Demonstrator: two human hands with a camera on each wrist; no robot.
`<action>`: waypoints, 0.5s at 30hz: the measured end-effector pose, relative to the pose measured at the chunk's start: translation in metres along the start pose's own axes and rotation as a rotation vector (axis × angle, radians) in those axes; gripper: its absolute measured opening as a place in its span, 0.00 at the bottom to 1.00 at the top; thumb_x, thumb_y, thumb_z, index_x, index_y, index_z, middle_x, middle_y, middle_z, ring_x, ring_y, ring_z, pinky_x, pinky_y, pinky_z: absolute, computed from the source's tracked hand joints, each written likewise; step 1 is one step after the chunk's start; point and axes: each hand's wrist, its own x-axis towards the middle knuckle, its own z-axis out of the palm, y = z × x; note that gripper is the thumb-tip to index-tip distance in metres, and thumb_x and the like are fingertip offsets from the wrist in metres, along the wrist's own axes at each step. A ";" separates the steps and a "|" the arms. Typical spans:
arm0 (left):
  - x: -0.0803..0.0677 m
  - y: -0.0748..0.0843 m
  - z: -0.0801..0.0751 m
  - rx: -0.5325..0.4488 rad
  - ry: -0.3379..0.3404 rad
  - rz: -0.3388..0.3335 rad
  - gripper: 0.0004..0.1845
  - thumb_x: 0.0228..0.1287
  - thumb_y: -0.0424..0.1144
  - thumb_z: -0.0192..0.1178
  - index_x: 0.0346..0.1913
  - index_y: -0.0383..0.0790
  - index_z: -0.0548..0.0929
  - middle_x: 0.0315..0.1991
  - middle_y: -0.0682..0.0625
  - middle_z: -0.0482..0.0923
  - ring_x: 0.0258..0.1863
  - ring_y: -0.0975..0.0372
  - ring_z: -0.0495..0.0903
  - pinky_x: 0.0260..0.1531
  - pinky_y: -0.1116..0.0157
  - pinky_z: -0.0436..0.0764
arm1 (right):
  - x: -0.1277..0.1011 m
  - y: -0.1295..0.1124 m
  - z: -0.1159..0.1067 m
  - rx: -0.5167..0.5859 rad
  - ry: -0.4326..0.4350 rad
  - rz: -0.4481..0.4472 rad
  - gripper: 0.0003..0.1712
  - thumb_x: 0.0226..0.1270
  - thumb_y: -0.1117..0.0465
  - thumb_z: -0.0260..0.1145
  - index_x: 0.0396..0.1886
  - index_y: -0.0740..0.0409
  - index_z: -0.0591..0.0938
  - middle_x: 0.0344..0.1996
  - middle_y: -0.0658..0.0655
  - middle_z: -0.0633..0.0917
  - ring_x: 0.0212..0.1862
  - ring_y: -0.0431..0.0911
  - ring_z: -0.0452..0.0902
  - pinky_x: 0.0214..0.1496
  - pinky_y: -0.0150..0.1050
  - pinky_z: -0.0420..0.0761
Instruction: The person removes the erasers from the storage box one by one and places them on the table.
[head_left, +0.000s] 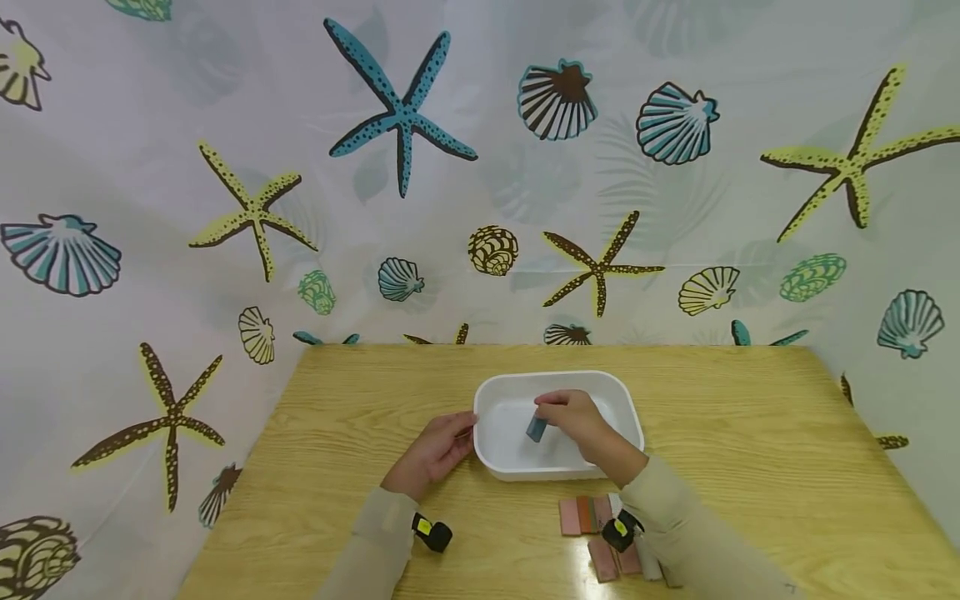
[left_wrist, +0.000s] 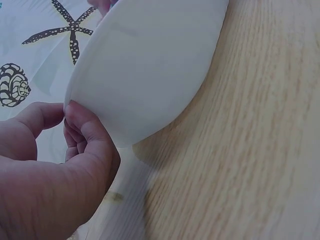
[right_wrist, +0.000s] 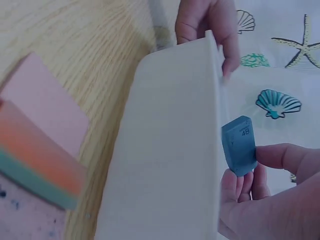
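Note:
A white rectangular tub (head_left: pixel 498 467) with rounded corners stands on the table. My left hand (head_left: pixel 438 450) pinches its left rim between thumb and fingers, which the left wrist view shows close up, with the hand (left_wrist: pixel 65 175) at the tub's wall (left_wrist: pixel 150 65). Over the inside of the tub, my right hand (head_left: pixel 581 421) holds a blue eraser (head_left: pixel 536 428) tilted downward. In the right wrist view the eraser (right_wrist: pixel 240 145) bears the print "4B", and the thumb and fingertips grip its lower end. The tub's wall hides part of this hand there.
Several erasers lie in front of the tub near my right forearm: a pink one (head_left: pixel 570 517), an orange-and-green one (head_left: pixel 587 514), and more pink ones (head_left: pixel 602 560). My sleeve partly covers them. The wooden table (head_left: pixel 360 383) meets a shell-and-starfish patterned curtain (head_left: pixel 450 233) behind and at both sides.

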 end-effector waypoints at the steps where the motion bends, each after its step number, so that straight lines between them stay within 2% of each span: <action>1: 0.000 0.000 0.000 -0.003 0.002 -0.005 0.11 0.66 0.33 0.55 0.46 0.29 0.76 0.35 0.47 0.76 0.30 0.66 0.75 0.32 0.74 0.77 | -0.003 0.000 -0.004 0.002 -0.008 -0.006 0.14 0.62 0.65 0.61 0.46 0.68 0.80 0.45 0.60 0.79 0.45 0.50 0.77 0.57 0.48 0.71; 6: -0.001 -0.001 0.000 -0.005 0.000 -0.018 0.12 0.66 0.33 0.55 0.48 0.28 0.75 0.36 0.47 0.76 0.31 0.66 0.75 0.33 0.74 0.78 | -0.023 0.000 -0.027 0.017 -0.034 -0.045 0.16 0.63 0.64 0.61 0.48 0.69 0.78 0.46 0.60 0.78 0.49 0.50 0.74 0.59 0.50 0.68; 11: -0.001 0.000 0.000 0.001 0.003 -0.021 0.12 0.66 0.33 0.55 0.48 0.28 0.75 0.36 0.47 0.76 0.31 0.65 0.75 0.33 0.74 0.78 | -0.048 0.001 -0.050 0.014 -0.066 -0.087 0.17 0.64 0.62 0.60 0.48 0.71 0.76 0.44 0.60 0.79 0.48 0.51 0.74 0.58 0.51 0.67; 15: 0.000 0.000 -0.001 -0.006 0.002 -0.025 0.13 0.66 0.33 0.55 0.49 0.27 0.74 0.36 0.46 0.75 0.31 0.65 0.75 0.32 0.74 0.77 | -0.068 0.004 -0.062 -0.029 -0.081 -0.091 0.17 0.65 0.61 0.60 0.48 0.71 0.76 0.46 0.62 0.78 0.47 0.49 0.73 0.56 0.51 0.69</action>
